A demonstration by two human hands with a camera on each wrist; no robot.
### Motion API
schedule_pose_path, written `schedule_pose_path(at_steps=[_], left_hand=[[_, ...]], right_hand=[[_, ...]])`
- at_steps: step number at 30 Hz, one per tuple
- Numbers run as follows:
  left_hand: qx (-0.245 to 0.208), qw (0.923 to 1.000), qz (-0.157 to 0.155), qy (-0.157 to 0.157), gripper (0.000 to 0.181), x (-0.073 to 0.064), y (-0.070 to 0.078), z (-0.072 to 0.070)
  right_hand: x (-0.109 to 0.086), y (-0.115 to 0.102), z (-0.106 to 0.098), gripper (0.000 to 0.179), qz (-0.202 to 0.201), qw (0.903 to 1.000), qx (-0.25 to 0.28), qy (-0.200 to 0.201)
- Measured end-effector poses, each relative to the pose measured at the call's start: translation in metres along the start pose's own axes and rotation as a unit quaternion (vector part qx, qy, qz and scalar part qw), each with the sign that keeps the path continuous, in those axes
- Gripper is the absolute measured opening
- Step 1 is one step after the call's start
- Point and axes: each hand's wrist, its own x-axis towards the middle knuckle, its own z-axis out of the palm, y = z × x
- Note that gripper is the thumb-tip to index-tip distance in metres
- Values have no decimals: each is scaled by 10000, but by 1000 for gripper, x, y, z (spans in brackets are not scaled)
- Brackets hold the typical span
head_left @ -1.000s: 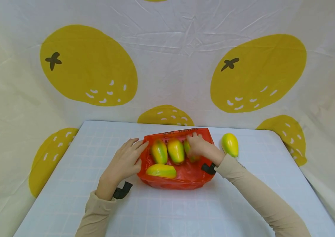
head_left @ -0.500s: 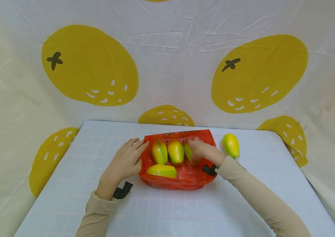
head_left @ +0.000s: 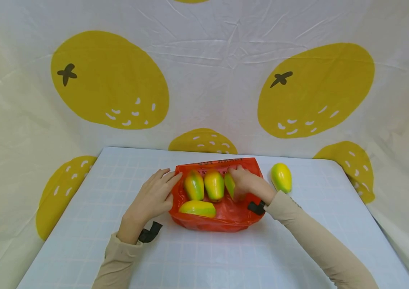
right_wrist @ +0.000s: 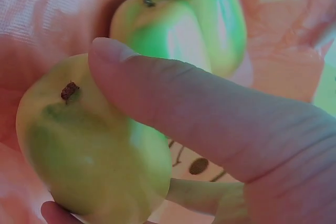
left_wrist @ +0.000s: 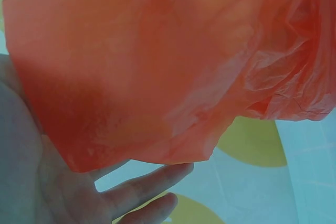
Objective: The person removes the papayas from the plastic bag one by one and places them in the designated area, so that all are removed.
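White fabric printed with large yellow fruit shapes forms a creased backdrop (head_left: pixel 208 100) behind a pale table (head_left: pixel 204 257) marked with a faint grid. On the table, just right of a red bag, sits a loose yellow-green fruit (head_left: pixel 281 178), apart from it. Beige sleeves (head_left: pixel 320 237) reach in from both lower corners, with a black fitting (head_left: pixel 150 232) at the left wrist and a black wrist piece (head_left: pixel 256 207) at the right. The red bag (head_left: pixel 226 221) is thin, shiny, wrinkled plastic with dark lettering along its far edge; its mouth gapes. Inside, two oval fruits (head_left: pixel 214 186) lie side by side, lengthwise, and a third fruit (head_left: pixel 198 208) lies crosswise nearer the viewer. The person's right hand (head_left: pixel 250 184) is in the bag, gripping another fruit (right_wrist: pixel 94 140) between thumb and fingers and partly hiding it from the head view. That fruit is smooth, rounded, yellow and green, with a small brown stem stub. The left hand (head_left: pixel 155 194) has its fingers spread and extended at the bag's left edge, partly behind the plastic in the left wrist view.
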Motion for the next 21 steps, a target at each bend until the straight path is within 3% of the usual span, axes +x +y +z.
schedule_pose_path(at_steps=[13, 21], left_hand=[[-19, 10000, 8, -4, 57, 0, 0, 2], [-10, 10000, 47, 10, 57, -1, 0, 2]], right_hand=[[-18, 3, -14, 95, -265, 9983, 390, 343], [-39, 5, -24, 99, -620, 9927, 694, 768]])
